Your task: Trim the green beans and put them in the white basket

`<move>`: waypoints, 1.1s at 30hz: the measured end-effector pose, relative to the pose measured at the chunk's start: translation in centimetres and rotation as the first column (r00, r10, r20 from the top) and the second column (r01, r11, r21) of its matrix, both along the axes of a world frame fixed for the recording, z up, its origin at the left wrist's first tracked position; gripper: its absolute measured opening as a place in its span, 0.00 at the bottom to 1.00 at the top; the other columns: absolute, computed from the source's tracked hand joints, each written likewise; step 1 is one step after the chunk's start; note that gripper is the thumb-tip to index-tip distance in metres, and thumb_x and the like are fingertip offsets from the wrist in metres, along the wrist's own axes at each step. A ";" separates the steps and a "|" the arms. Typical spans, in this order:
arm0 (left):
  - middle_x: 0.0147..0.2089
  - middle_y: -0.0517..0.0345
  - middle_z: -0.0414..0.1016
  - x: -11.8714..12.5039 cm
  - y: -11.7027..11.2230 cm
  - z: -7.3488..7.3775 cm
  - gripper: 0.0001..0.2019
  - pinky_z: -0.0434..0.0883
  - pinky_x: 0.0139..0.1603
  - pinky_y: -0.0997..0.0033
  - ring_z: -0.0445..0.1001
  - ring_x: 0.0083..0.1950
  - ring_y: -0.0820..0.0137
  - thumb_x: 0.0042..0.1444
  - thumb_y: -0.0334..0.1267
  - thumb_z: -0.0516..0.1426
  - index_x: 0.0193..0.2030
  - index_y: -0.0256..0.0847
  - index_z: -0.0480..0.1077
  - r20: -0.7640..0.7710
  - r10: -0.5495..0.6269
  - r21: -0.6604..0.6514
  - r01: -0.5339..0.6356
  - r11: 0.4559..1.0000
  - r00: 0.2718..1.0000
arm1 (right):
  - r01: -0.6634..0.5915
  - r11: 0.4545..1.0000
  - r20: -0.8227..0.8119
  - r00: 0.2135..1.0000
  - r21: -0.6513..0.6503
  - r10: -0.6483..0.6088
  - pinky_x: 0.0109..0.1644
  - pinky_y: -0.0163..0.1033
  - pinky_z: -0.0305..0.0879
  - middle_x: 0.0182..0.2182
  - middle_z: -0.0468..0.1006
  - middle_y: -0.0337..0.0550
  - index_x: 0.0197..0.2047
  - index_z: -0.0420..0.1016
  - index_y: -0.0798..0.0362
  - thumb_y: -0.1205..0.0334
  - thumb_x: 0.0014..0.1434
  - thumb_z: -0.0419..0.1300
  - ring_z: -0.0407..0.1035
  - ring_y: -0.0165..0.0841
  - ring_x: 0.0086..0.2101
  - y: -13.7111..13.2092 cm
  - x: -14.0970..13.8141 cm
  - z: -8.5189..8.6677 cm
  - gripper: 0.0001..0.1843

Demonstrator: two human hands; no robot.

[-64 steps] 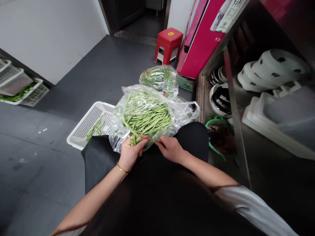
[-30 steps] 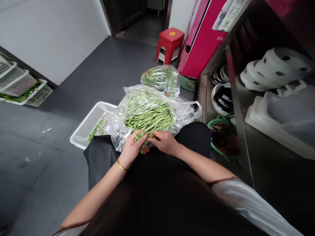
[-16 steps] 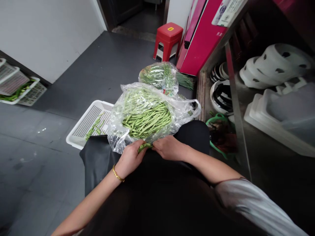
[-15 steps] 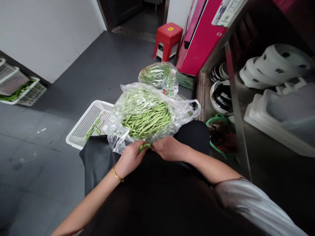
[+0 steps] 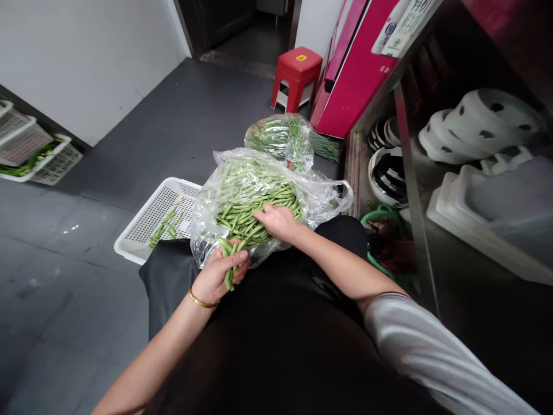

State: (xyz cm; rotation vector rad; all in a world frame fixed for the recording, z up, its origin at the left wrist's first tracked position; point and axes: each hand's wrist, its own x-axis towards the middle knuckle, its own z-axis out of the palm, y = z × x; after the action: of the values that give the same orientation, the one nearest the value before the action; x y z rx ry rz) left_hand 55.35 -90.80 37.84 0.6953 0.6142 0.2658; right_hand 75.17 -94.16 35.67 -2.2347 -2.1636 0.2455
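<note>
A bunch of green beans (image 5: 230, 270) is gripped in my left hand (image 5: 215, 275), held at the near edge of a clear plastic bag (image 5: 202, 222). The open bag sits before my lap, filled with long green beans (image 5: 239, 214). Over the pile, my right hand (image 5: 280, 223) has its fingers closed at the tips on a bean; part of the grip is hidden from me. To the left of the bag, a white perforated basket (image 5: 140, 222) holds several bean pieces (image 5: 166, 226).
Behind the bag lies another clear bag of green vegetables (image 5: 268, 136). A red stool (image 5: 298, 69) stands farther back beside a pink cabinet (image 5: 352, 86). Metal shelving with white containers (image 5: 470, 199) and a green basket (image 5: 375, 216) line the right. Stacked white baskets (image 5: 58, 164) stand far left.
My right hand has moved away from my left, forward onto the beans in the bag. My left hand has turned and shifted slightly left, showing more of its beans.
</note>
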 end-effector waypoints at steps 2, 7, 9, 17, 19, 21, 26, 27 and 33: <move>0.19 0.67 0.56 0.1 0.3 0.1 0.13 0.51 0.12 0.84 0.54 0.16 0.82 0.47 0.35 0.63 0.25 0.38 0.59 -0.049 -0.002 -0.006 0.001 1.000 0.999 | -0.047 0.999 0.061 0.997 0.004 0.046 0.34 0.37 0.62 0.39 0.72 0.53 0.43 0.70 0.57 0.70 0.62 0.46 0.70 0.37 0.37 1.0 -0.2 -0.2 0.13; 0.19 0.67 0.56 0.4 0.4 -0.6 0.09 0.50 0.12 0.85 0.54 0.16 0.83 0.45 0.35 0.63 0.30 0.32 0.69 -0.138 0.034 -0.087 -0.046 0.995 0.990 | 0.037 0.915 -0.183 0.982 0.401 0.041 0.37 0.36 0.62 0.32 0.73 0.48 0.36 0.68 0.56 0.62 0.64 0.46 0.69 0.34 0.34 -2.4 -1.1 1.9 0.12; 0.20 0.66 0.56 0.9 0.2 -0.8 0.12 0.52 0.13 0.85 0.55 0.17 0.83 0.45 0.36 0.64 0.35 0.31 0.71 -0.098 0.027 -0.130 -0.040 0.991 0.995 | 0.123 0.852 -0.374 0.923 0.508 0.090 0.35 0.35 0.64 0.28 0.73 0.44 0.34 0.67 0.54 0.60 0.62 0.49 0.69 0.31 0.30 -4.9 -2.0 2.8 0.09; 0.17 0.66 0.57 2.5 -0.7 -0.4 0.11 0.50 0.12 0.85 0.53 0.16 0.84 0.43 0.37 0.66 0.30 0.32 0.71 -0.093 0.009 -0.101 -0.018 0.995 0.996 | 0.403 0.909 -0.961 0.275 0.105 -0.011 0.26 0.32 0.69 0.22 0.74 0.37 0.31 0.60 0.52 0.59 0.59 0.55 0.72 0.28 0.23 -10.3 -4.2 1.4 0.08; 0.17 0.65 0.59 2.3 -1.0 -0.5 0.12 0.49 0.11 0.85 0.53 0.14 0.84 0.44 0.38 0.65 0.24 0.33 0.67 -0.142 -0.059 -0.101 0.045 0.994 0.988 | 0.441 0.884 -0.968 0.248 0.158 0.049 0.30 0.35 0.71 0.26 0.76 0.40 0.33 0.61 0.52 0.60 0.58 0.57 0.74 0.30 0.27 -10.1 -4.3 1.2 0.08; 0.16 0.65 0.59 2.1 -1.3 -0.5 0.13 0.49 0.11 0.84 0.52 0.13 0.84 0.45 0.39 0.64 0.24 0.34 0.67 -0.151 -0.091 -0.083 0.079 0.993 0.984 | 0.464 0.856 -0.964 0.233 0.229 0.131 0.34 0.37 0.72 0.29 0.77 0.42 0.35 0.62 0.52 0.61 0.57 0.58 0.75 0.31 0.30 -9.7 -4.4 1.4 0.07; 0.16 0.67 0.60 2.1 -1.1 0.0 0.12 0.49 0.11 0.86 0.49 0.13 0.85 0.47 0.39 0.63 0.35 0.33 0.71 -0.016 0.065 -0.025 -0.065 0.998 0.998 | 0.387 0.920 -0.996 0.085 0.065 0.035 0.28 0.34 0.70 0.23 0.75 0.37 0.31 0.59 0.52 0.59 0.57 0.57 0.72 0.28 0.23 -9.0 -5.4 2.1 0.09; 0.19 0.65 0.63 2.1 -1.0 0.1 0.13 0.49 0.12 0.86 0.50 0.14 0.86 0.46 0.38 0.64 0.37 0.33 0.71 0.001 0.111 -0.021 -0.111 0.994 0.994 | 0.356 0.935 -0.996 0.089 0.007 -0.026 0.25 0.32 0.68 0.20 0.73 0.35 0.30 0.58 0.52 0.59 0.56 0.56 0.71 0.27 0.21 -9.1 -5.6 2.1 0.10; 0.24 0.63 0.67 2.9 -0.4 -0.6 0.15 0.52 0.12 0.85 0.56 0.16 0.85 0.43 0.34 0.65 0.39 0.30 0.72 0.014 0.140 -0.037 -0.140 0.990 0.990 | 0.164 0.984 -0.949 0.290 -0.076 -0.122 0.24 0.29 0.60 0.20 0.71 0.33 0.29 0.59 0.53 0.61 0.55 0.56 0.67 0.25 0.21 -8.6 -5.0 0.8 0.08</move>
State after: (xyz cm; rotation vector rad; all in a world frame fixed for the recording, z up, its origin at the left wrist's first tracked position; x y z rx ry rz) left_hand 58.20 -91.16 37.27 0.6156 0.6511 0.3895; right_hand 70.17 -102.73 36.45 -1.4677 -1.2137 1.1731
